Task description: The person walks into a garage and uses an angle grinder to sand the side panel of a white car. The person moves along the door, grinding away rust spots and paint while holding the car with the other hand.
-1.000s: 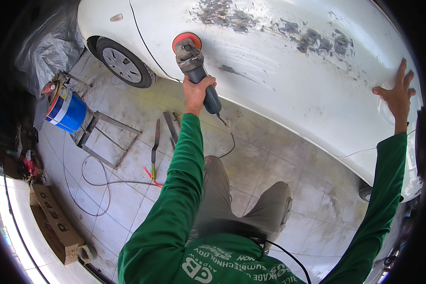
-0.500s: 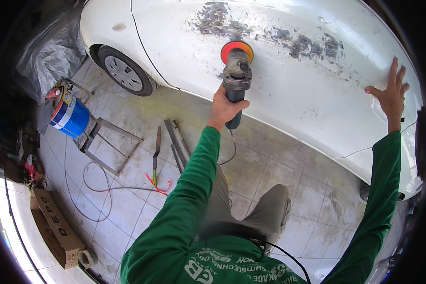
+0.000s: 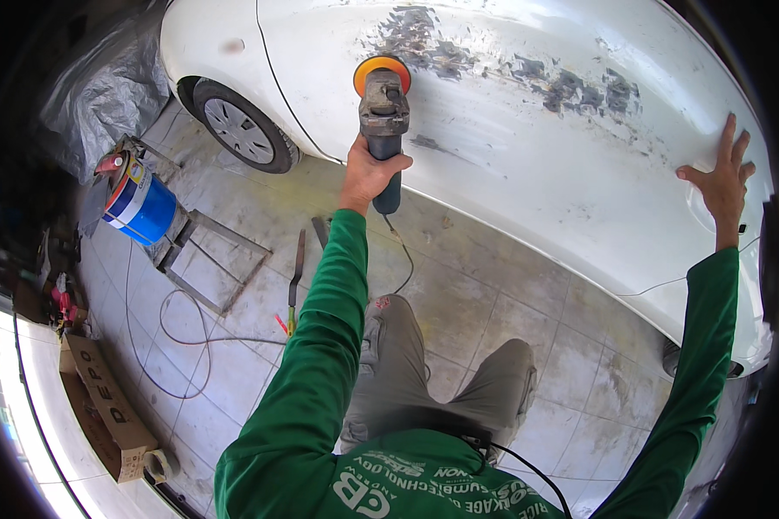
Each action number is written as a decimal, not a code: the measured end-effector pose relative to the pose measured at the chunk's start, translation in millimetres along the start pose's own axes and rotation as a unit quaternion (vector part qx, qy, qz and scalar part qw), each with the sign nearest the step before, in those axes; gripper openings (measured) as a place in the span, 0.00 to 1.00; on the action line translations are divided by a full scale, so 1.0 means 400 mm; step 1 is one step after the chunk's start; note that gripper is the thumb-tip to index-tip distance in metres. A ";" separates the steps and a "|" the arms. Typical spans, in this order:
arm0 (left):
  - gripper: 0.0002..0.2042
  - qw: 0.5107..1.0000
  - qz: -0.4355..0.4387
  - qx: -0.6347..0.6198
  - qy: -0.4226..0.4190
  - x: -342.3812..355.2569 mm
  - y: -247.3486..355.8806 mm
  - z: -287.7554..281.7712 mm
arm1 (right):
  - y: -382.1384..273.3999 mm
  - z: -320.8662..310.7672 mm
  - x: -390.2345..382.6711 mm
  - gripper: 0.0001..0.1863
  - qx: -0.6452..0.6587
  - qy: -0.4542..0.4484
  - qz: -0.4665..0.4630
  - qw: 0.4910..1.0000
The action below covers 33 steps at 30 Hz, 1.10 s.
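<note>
My left hand (image 3: 370, 173) is wrapped round the dark handle of an angle grinder (image 3: 384, 121). An orange disc (image 3: 382, 71) at the grinder's far end lies against the white car door (image 3: 528, 164), left of the scraped patches. These dark, bare patches (image 3: 571, 90) run across the upper part of the panel. Over at the right, my right hand (image 3: 720, 186) rests with spread fingers on the door beside its handle recess, holding nothing. The grinder's cord (image 3: 404, 251) hangs down behind my left knee.
A blue and white bucket (image 3: 144, 206) stands left, beside a metal frame (image 3: 221, 268) on the tiled floor. A long flat tool (image 3: 297, 272) and a looped cable (image 3: 169, 320) lie near my left arm. A cardboard box (image 3: 104, 406) sits lower left; the car's wheel (image 3: 238, 125) is upper left.
My left hand has carried the grinder leftward and slightly up along the door. A dark streak low on the panel now shows where the grinder was. My right hand stays on the door.
</note>
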<state>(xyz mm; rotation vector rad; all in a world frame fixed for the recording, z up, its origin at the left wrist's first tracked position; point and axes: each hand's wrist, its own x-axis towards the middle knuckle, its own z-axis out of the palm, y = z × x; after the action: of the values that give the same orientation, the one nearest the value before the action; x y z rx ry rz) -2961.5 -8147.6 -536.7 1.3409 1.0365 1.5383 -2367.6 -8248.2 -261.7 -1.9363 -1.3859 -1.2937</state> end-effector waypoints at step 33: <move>0.22 0.975 0.073 0.207 0.020 0.046 0.117 -0.109 | 0.017 0.046 0.001 0.82 -0.025 0.062 -0.027 0.997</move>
<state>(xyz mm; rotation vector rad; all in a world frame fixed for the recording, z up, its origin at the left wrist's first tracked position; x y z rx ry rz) -3009.7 -8147.8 -490.7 1.7066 1.3627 1.5129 -2353.4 -8236.6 -269.0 -1.8274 -1.3643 -1.4599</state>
